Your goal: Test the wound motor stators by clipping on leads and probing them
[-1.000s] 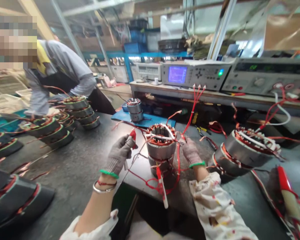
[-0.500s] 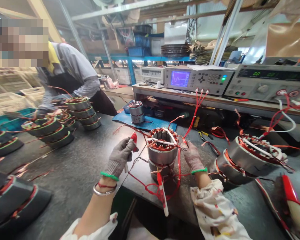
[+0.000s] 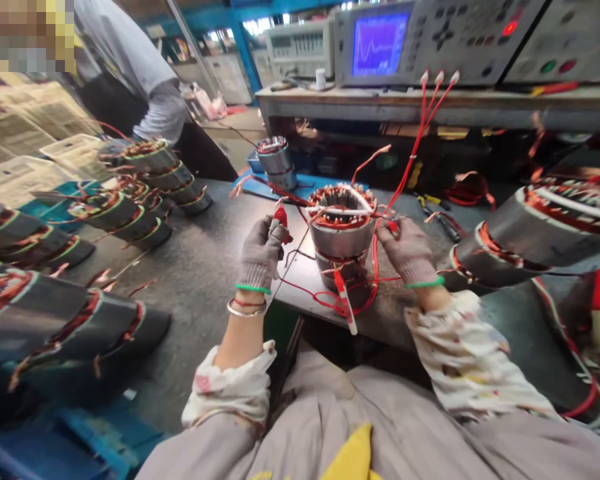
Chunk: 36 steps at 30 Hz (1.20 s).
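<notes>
The left hand (image 3: 263, 257) grasps a red clip (image 3: 281, 217) left of the wound core (image 3: 344, 239), which stands on the table (image 3: 205, 253); right of it, the right hand (image 3: 406, 248) pinches another, partly hidden (steady, even pressure should serve best).

The light (image 3: 510, 28) on the screened instrument (image 3: 433, 50) has turned from green to red, and the view has tipped downward.

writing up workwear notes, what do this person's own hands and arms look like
The left hand and right hand wear grey-brown knit gloves with green cuff edges. On the left are a silver bangle and thin red cord. Whitish, colour-spotted oversleeves meet greyish sleeves.
</notes>
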Tool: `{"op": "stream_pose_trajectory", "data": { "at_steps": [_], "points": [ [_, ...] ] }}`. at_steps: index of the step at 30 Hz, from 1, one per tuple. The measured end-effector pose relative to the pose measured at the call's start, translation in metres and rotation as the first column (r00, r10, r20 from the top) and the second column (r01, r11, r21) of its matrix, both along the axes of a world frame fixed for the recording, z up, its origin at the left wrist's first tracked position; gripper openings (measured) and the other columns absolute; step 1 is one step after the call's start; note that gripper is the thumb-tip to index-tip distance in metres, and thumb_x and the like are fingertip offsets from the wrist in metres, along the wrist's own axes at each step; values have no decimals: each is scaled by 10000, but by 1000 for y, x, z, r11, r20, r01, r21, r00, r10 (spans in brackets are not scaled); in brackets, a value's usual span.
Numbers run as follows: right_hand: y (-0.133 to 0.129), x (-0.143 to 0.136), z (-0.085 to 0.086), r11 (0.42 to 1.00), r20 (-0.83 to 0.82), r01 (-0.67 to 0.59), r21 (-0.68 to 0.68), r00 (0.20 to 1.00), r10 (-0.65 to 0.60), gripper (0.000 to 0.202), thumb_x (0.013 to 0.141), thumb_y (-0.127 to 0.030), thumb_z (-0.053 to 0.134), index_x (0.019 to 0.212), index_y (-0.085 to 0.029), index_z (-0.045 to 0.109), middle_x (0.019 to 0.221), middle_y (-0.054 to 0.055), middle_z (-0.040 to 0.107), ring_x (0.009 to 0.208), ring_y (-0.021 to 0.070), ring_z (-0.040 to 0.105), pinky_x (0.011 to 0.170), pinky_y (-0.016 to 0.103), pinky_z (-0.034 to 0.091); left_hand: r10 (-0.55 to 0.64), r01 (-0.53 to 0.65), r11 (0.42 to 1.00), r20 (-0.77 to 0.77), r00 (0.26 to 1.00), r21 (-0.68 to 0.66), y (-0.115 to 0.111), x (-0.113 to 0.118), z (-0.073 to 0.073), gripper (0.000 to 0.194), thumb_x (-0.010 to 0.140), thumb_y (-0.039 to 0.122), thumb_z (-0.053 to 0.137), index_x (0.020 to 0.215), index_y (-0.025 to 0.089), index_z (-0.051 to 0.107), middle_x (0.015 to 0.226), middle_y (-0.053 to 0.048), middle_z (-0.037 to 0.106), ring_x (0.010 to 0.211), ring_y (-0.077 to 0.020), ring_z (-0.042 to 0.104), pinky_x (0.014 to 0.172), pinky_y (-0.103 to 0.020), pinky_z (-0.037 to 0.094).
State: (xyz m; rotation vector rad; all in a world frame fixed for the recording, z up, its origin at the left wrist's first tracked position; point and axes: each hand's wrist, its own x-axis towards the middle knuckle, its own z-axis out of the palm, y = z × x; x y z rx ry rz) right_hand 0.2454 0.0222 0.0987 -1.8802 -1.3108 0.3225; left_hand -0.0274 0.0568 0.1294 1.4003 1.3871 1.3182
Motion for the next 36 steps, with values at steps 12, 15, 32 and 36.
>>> {"op": "stream_pose_trajectory", "data": {
  "at_steps": [12,15,32,36],
  "points": [
    [-85,-74,-16,852,-653,-524,19,638,407,366,810,-513,661,1059,-248,701,802,22,739,608,202,647,575,334,554,59,-9,983,268,962,-183,-66,5,-72,507,725,543,813,1030,166,664,675,-7,684,431,-59,441,428,-188,348],
    [-98,-39,-23,796,-555,-589,-142,713,429,411,818,-450,677,1154,-217,725,876,40,776,661,217,694,615,331,575,119,-47,979,366,923,-198,-56,6,-70,491,705,530,840,978,160,667,665,-11,692,411,-48,440,407,-175,330],
    [-42,8,-36,958,-125,-159,-237,983,133,421,833,-391,631,1153,-132,712,1072,134,738,939,267,665,916,402,510,207,-122,966,403,891,-228,-51,7,-75,460,638,481,875,850,163,618,633,13,673,409,-36,448,393,-145,328],
    [24,2,-51,963,-237,-139,-231,968,83,446,803,-343,608,1199,-154,689,1146,135,710,1030,278,619,975,396,462,249,-167,958,389,887,-234,-47,14,-73,512,606,512,884,877,162,628,629,20,671,407,-28,434,397,-135,324]
  ]
}}
